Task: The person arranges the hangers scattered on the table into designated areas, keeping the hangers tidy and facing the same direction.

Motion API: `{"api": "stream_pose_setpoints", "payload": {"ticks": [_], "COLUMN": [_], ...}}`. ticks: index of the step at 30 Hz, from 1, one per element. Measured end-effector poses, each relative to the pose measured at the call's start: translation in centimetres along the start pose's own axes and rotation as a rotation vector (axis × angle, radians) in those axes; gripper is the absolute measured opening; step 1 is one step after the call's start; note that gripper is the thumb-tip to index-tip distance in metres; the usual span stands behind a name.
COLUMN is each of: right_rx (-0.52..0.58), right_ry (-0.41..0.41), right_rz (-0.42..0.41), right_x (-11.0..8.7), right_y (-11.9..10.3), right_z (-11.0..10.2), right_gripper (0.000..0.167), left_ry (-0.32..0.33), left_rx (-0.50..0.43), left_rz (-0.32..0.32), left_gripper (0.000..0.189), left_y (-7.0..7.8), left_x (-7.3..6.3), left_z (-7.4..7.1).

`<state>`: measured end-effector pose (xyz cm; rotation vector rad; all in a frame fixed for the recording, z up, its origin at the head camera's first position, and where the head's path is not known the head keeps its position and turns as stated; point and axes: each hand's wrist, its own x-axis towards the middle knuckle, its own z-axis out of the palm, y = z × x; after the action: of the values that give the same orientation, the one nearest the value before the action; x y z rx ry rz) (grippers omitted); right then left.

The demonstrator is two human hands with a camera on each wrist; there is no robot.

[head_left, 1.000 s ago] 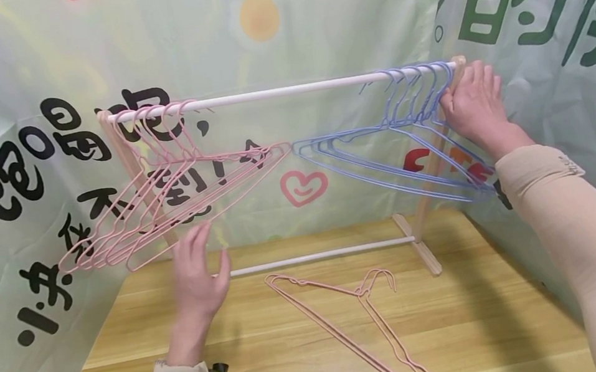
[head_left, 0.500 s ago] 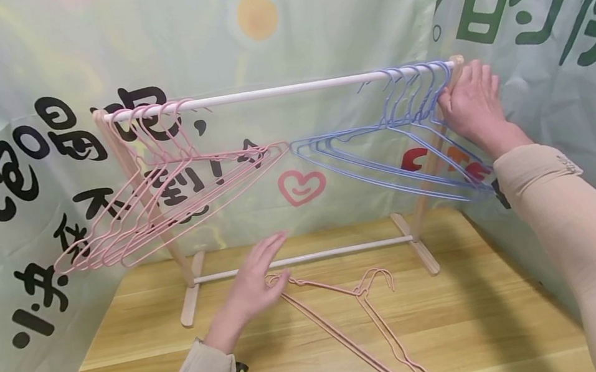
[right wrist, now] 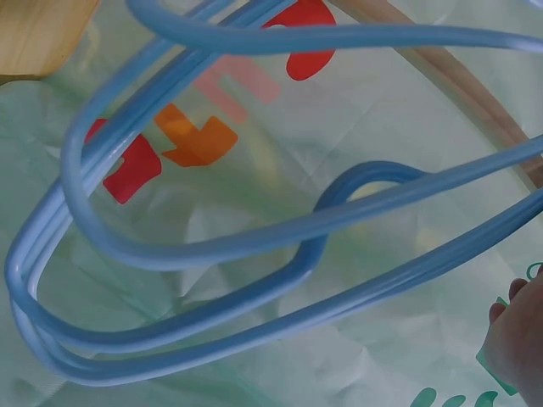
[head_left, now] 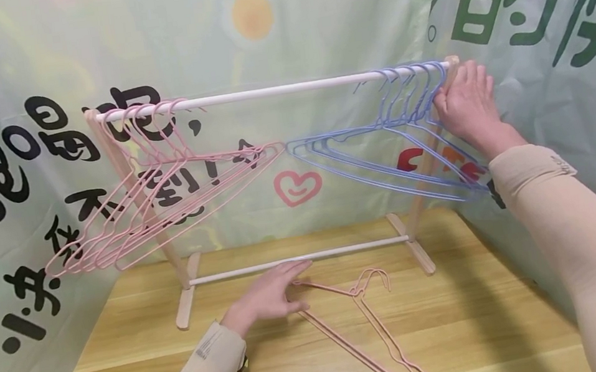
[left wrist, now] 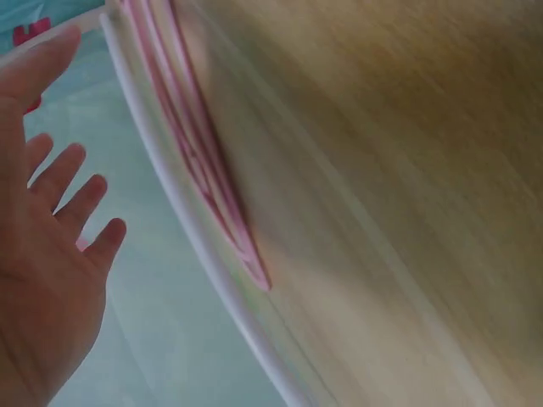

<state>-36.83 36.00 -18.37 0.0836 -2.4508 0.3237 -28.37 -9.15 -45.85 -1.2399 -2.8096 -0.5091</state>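
Note:
Two or more pink wire hangers [head_left: 339,334] lie together on the wooden table. My left hand [head_left: 269,296] is over their far left corner, fingers extended and thumb apart. In the left wrist view the same hangers [left wrist: 199,157] lie beside the white lower bar, with nothing in the palm. At the upper right, my right hand [head_left: 467,97] grips the top of the right post of a small clothes rack [head_left: 285,90]. Several blue hangers [head_left: 376,132] hang just left of that hand; their looped ends fill the right wrist view.
Several pink hangers [head_left: 190,181] hang at the left end of the rack's white rail. Wooden feet [head_left: 185,298] and a lower bar [head_left: 252,269] stand on the table [head_left: 145,357]. Printed cloth [head_left: 333,24] encloses the back and sides.
My left hand has come down and to the right, from beside the hanging pink hangers to those on the table. The right hand has stayed at the post. The head view has shifted slightly.

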Motion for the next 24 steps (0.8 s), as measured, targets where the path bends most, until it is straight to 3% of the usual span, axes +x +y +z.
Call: {"api": "stream_pose_setpoints", "payload": {"ticks": [6, 12, 24], "right_rx": [0.001, -0.001, 0.000], "right_ry": [0.007, -0.001, 0.012], "right_rz": [-0.010, -0.002, -0.001], "right_x": [-0.1, -0.2, -0.1], "right_y": [-0.2, -0.3, -0.2], "right_z": [-0.1, -0.1, 0.0], "right_gripper": [0.035, 0.033, 0.033], "left_ry": [-0.055, -0.099, -0.113], "left_rx": [0.009, 0.031, 0.045], "left_rz": [-0.004, -0.012, -0.037], "left_gripper": [0.104, 0.099, 0.091], "left_y": [-0.8, -1.1, -1.0], "left_x": [0.4, 0.4, 0.5], "left_z": [0.9, 1.7, 2.0]}}
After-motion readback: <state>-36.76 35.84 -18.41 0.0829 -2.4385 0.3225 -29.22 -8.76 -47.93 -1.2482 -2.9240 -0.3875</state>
